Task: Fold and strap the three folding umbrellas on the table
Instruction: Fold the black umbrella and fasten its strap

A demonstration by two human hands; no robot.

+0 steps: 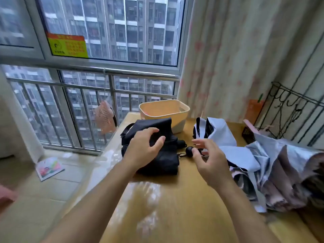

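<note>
The left hand [143,148] lies on top of the black umbrella [163,163], fingers and thumb curled around a fold of its cloth. The right hand [210,162] holds nothing; its fingers are loosely spread, hovering just beside the round knob [189,151] on its cord at the umbrella's right end.

That umbrella sits near the counter's [184,216] left edge, toward the far side. Its long axis seems to run left to right across the counter, with the bunched canopy under the left hand and the knob end pointing at the right hand. So the right hand is nearer the knob end and the left nearer the cloth, which probably still needs gathering.

The other 2 are loose. The second umbrella [220,134], pale blue, lies beyond the right hand, and the third umbrella [273,169] sprawls to the right edge. A basket [180,109] stands at the far edge.
</note>
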